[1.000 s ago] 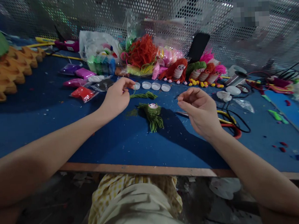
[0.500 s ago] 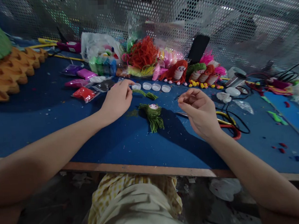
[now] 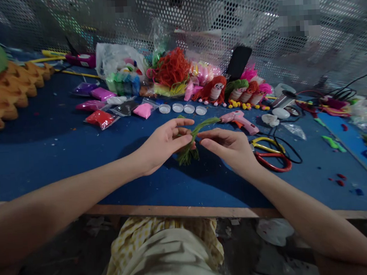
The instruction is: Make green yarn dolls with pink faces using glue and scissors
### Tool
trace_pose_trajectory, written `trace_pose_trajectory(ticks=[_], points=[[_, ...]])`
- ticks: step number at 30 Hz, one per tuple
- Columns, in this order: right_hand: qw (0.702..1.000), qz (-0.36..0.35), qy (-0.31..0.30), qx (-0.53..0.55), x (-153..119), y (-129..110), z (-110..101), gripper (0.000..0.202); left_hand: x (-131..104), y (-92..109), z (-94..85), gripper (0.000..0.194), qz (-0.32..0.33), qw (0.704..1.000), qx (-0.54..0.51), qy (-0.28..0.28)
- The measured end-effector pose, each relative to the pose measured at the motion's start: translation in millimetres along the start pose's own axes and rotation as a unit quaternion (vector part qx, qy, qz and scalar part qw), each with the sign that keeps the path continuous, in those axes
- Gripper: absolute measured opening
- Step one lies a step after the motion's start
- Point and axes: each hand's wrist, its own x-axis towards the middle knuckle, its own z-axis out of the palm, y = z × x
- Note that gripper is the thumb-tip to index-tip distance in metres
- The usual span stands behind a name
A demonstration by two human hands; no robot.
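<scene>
A strand of green yarn arches up between my hands, its lower part pinched by my left hand between thumb and fingers. My right hand is close on its right, fingertips pressed together beside the yarn; what they hold, if anything, is too small to name. Below my left fingers hangs or lies a green yarn bundle, partly hidden by them. A pink glue gun lies just beyond my right hand. Scissors with yellow and red handles are right of that hand.
Four small white dishes, one of them here, stand in a row. Behind them are red yarn, yarn-haired dolls and a black phone. Bagged clay lies left, near an orange egg tray.
Both hands have come together over the green yarn bundle. My left hand has picked up the yarn strand. The pink glue gun and a pink clay bag now show, uncovered by the hands.
</scene>
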Motion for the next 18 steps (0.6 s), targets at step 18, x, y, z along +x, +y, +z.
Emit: trace_pose_trajectory(ticks=[18], points=[[0.999,-0.007,-0.037,0.01,-5.5,-5.8,9.1,0.019,-4.3,-2.5,-0.9,0.064,0.035,0.991,0.122,-0.038]])
